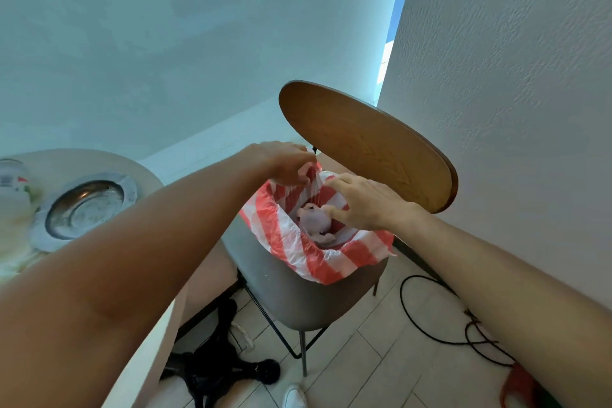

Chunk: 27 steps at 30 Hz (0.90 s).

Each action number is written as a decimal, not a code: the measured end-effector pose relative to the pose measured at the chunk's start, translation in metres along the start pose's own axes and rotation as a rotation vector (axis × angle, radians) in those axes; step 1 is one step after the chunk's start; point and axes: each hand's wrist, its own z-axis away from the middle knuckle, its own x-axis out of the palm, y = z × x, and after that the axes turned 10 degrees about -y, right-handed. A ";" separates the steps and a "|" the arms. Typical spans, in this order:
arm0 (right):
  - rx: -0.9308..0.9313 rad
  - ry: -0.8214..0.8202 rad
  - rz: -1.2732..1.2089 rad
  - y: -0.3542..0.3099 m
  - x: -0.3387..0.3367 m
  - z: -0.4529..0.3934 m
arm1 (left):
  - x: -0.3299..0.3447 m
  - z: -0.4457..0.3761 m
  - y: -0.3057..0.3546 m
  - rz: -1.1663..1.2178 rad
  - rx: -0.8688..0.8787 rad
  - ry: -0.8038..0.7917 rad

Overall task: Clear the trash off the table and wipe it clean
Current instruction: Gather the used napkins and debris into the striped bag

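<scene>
Pinching the far edge of a red and white striped bag (298, 242), the left hand (284, 162) has its fingers closed tight on the thin plastic. The bag sits on the grey seat of a chair (298, 301) and its mouth is open. Just beside that pinch, on the near side, the right hand (364, 205) reaches over the open mouth. Its fingers are spread and loose, and its fingertips touch a crumpled white tissue (314, 222). I cannot tell if the right hand really holds the tissue or only rests on it. The tissue lies down inside the bag, right under the right hand. Behind both hands stands the brown wooden chair back (371, 146). Well away to the left of the pinch is the table (109, 162), with a shiny metal dish (86, 209) and a can (13, 179) on it.
</scene>
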 end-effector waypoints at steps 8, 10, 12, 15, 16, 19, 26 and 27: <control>-0.101 0.085 0.109 -0.013 -0.056 0.030 | -0.031 0.093 0.015 0.035 -0.239 0.137; -0.136 0.128 0.124 -0.019 -0.072 0.040 | -0.037 0.121 0.024 0.045 -0.296 0.175; -0.178 0.155 0.150 -0.028 -0.086 0.051 | -0.039 0.150 0.035 0.054 -0.366 0.199; -0.238 0.185 0.168 -0.043 -0.105 0.064 | -0.040 0.189 0.050 0.072 -0.449 0.249; -0.266 0.201 0.178 -0.049 -0.109 0.070 | -0.039 0.203 0.056 0.077 -0.477 0.266; -0.328 0.248 0.197 -0.069 -0.120 0.083 | -0.035 0.242 0.069 0.107 -0.544 0.298; -0.490 0.244 0.213 -0.137 -0.124 0.107 | -0.017 0.345 0.082 0.175 -0.724 0.324; -0.503 0.244 0.215 -0.147 -0.124 0.109 | -0.015 0.357 0.081 0.181 -0.741 0.324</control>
